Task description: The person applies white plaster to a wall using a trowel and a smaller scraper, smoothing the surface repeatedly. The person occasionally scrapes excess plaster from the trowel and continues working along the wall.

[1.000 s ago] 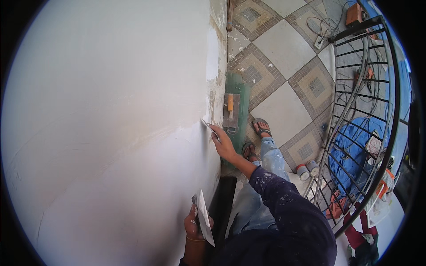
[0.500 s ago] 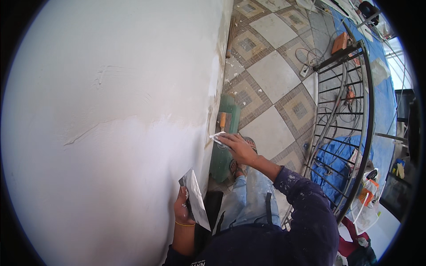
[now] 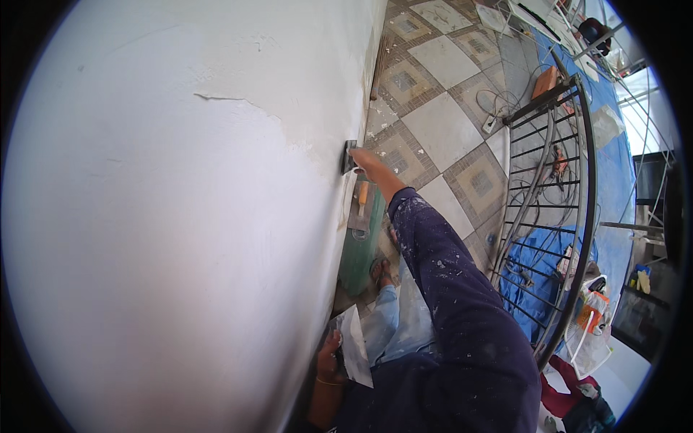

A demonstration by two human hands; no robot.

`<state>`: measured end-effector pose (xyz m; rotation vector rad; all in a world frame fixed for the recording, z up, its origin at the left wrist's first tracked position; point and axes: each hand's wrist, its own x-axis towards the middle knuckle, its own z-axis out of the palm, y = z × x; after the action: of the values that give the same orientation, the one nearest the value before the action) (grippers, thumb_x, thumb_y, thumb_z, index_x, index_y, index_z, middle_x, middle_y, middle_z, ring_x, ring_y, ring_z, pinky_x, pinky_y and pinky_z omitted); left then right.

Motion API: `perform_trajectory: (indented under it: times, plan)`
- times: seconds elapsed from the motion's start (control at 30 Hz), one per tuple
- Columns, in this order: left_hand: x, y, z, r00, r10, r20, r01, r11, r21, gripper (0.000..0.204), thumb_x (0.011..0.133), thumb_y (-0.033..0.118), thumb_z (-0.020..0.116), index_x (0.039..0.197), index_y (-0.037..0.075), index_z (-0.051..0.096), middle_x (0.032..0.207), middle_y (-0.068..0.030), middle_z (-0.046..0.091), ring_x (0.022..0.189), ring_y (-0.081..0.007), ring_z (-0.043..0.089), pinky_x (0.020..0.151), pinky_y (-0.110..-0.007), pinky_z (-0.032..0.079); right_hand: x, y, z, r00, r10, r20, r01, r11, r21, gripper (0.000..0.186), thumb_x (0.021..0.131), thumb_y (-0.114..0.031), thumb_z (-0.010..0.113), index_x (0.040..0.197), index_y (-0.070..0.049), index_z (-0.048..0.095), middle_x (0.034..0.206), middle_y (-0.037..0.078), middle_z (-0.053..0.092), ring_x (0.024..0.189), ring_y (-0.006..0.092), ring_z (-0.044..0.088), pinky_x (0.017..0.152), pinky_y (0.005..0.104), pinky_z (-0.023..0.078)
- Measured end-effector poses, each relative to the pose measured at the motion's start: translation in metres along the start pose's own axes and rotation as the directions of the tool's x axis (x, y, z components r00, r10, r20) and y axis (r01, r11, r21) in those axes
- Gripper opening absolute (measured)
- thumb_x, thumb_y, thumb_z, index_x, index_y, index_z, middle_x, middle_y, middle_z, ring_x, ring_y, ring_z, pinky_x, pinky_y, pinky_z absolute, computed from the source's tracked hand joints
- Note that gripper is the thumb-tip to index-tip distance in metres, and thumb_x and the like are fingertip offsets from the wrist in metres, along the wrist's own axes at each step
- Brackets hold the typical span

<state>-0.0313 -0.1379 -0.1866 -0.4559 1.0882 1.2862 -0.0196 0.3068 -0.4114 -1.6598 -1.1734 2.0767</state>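
My right hand [image 3: 369, 164] stretches far forward, its fingers closed round a dark flat scraper [image 3: 348, 156] that lies against the edge of the white wall [image 3: 180, 216]. Low down beside the wall, my left hand [image 3: 330, 363] grips a wide flat steel plate [image 3: 354, 346] by its back. Whitish smears cover the plate's face. Below the right hand, a trowel with an orange handle [image 3: 363, 196] rests on a green board [image 3: 361, 260]. The wall carries a raised ridge and rough patches of filler.
A black metal railing [image 3: 593, 173] runs along the right, with cables and a blue sheet [image 3: 538, 270] behind it. A white power strip [image 3: 489, 124] sits on the patterned tile floor [image 3: 444, 130]. An orange box [image 3: 545, 81] stands at the far right.
My right hand has reached forward and set the scraper against the wall. The left hand with the steel plate has moved lower and to the right. The view has shifted slightly.
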Motion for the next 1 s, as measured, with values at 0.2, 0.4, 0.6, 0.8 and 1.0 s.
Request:
perform_trajectory:
  times: [0.2, 0.4, 0.6, 0.8, 1.0]
  plan:
    - [0.004, 0.000, -0.007, 0.985, -0.033, 0.171, 0.044, 0.997, -0.063, 0.034, 0.098, 0.021, 0.048, 0.127, 0.004, 0.049, 0.114, -0.0075, 0.061, 0.104, -0.0211, 0.060, 0.092, -0.037, 0.048, -0.085, -0.103, -0.002, 0.984, -0.178, 0.030, 0.181, 0.976, -0.122, 0.043, 0.094, -0.042, 0.049, 0.115, -0.005, 0.055, 0.106, 0.008, 0.056, 0.093, 0.0191, 0.053, 0.092, 0.0399, 0.039]
    - [0.002, -0.004, 0.004, 0.985, -0.039, 0.170, 0.038, 0.999, 0.011, 0.039, 0.098, 0.025, 0.047, 0.131, 0.005, 0.048, 0.121, -0.0088, 0.059, 0.109, -0.0232, 0.058, 0.095, -0.038, 0.046, -0.204, -0.220, 0.012, 0.851, -0.519, -0.076, 0.511, 0.853, -0.108, 0.050, 0.095, -0.043, 0.045, 0.105, 0.005, 0.055, 0.088, 0.012, 0.059, 0.081, 0.0205, 0.056, 0.078, 0.0354, 0.043]
    - [-0.004, -0.002, 0.007, 0.962, -0.023, 0.272, -0.009, 0.994, 0.113, 0.038, 0.099, 0.030, 0.047, 0.129, 0.007, 0.051, 0.114, -0.0077, 0.062, 0.102, -0.0208, 0.061, 0.091, -0.035, 0.049, -0.339, -0.320, 0.027, 0.713, -0.694, -0.100, 0.659, 0.712, -0.242, 0.064, 0.093, -0.052, 0.044, 0.108, 0.008, 0.059, 0.079, 0.008, 0.059, 0.076, 0.0164, 0.053, 0.074, 0.0335, 0.041]
    - [0.000, 0.003, 0.011, 0.965, -0.088, 0.248, 0.066, 0.993, 0.098, 0.041, 0.097, 0.028, 0.051, 0.131, 0.006, 0.048, 0.116, -0.0090, 0.062, 0.103, -0.0221, 0.062, 0.090, -0.036, 0.050, -0.473, -0.391, 0.064, 0.460, -0.883, -0.095, 0.754, 0.445, -0.483, 0.059, 0.091, -0.049, 0.042, 0.089, 0.006, 0.064, 0.077, 0.015, 0.063, 0.072, 0.0244, 0.061, 0.063, 0.0366, 0.048]
    - [-0.029, 0.027, 0.071, 0.904, -0.084, 0.420, 0.060, 0.996, 0.070, 0.039, 0.099, 0.033, 0.044, 0.125, 0.006, 0.054, 0.102, -0.0095, 0.067, 0.079, -0.0243, 0.068, 0.067, -0.037, 0.055, -0.534, -0.355, 0.060, -0.047, -0.970, 0.239, 0.863, -0.160, -0.479, 0.037, 0.094, -0.031, 0.047, 0.113, 0.000, 0.058, 0.087, 0.012, 0.064, 0.075, 0.0237, 0.061, 0.067, 0.0374, 0.049]
